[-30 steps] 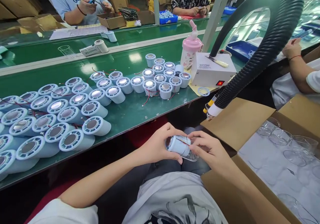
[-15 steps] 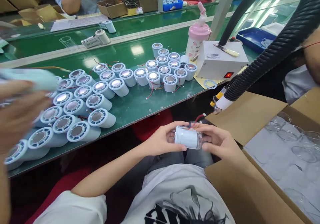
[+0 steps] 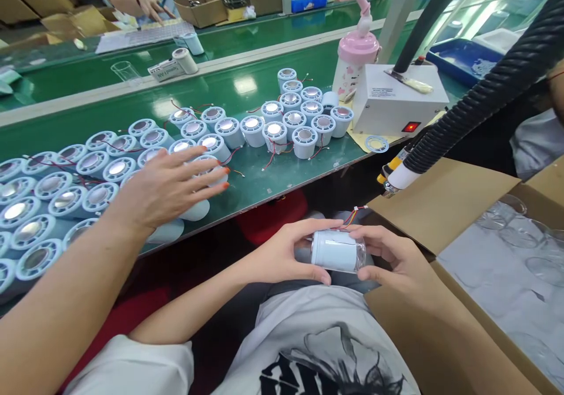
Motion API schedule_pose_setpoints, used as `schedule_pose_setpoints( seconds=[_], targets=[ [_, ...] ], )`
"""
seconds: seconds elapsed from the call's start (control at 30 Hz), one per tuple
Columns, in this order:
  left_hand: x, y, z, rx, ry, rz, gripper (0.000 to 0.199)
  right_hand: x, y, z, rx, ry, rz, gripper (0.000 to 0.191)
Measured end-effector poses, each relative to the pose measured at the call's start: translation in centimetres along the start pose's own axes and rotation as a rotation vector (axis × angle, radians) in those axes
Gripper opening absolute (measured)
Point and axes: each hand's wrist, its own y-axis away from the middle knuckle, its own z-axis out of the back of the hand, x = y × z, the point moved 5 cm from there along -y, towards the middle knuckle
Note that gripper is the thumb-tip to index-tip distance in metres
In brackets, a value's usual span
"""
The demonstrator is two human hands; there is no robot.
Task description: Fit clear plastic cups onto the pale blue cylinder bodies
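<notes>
Green workbench (image 3: 259, 177), pale-blue cylinders (image 3: 304, 145) crowding it from 9 to 11 o'clock of the held piece. Center, below bench edge: one blue cylinder (image 3: 333, 253) in a clear cup (image 3: 361, 254), lying sideways, wires (image 3: 355, 211) out at 1. Left hand (image 3: 282, 255) half-curled, gripping its 9 o'clock end; right hand (image 3: 399, 260) half-curled on the cup's 3 o'clock end. Co-worker's hand (image 3: 165, 186) spread over cylinders at 10; contact unclear. Cardboard box (image 3: 445, 201) at 3.
</notes>
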Motion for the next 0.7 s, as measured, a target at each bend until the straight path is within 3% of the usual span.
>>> schedule_pose_setpoints(
  seconds=[0.3, 0.7],
  targets=[
    [-0.7, 0.4, 0.0, -0.002, -0.178, -0.121, 0.077, -0.2, 0.1, -0.5, 0.026, -0.205, -0.141, 0.036],
    [-0.7, 0.4, 0.2, -0.002, -0.236, -0.203, 0.078, -1.6, -0.4, -1.1, -0.024, -0.425, -0.302, 0.037]
  ],
)
